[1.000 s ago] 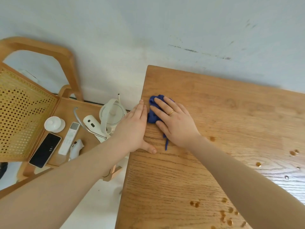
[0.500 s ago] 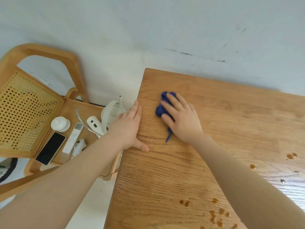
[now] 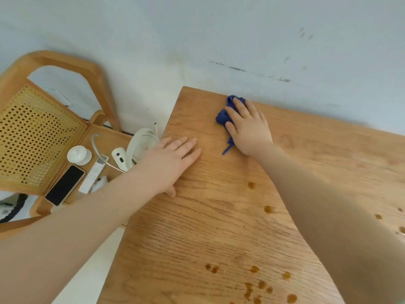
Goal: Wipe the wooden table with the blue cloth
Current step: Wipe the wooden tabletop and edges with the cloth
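Near the far left corner of the tabletop, the right hand presses the bunched blue cloth under flat, slightly spread fingers (left hand braces flat, fingers together). Wiping seems under way; next, a sweep toward the near-edge brown drops.

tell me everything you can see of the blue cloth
The blue cloth is dark blue, soft-looking fabric, bunched into a crumpled wad. It lies on the wooden table near the far edge by the wall. The right hand presses flat on it, hiding most of it; folds show beside the fingers, and a thin tail sticks out toward the person.
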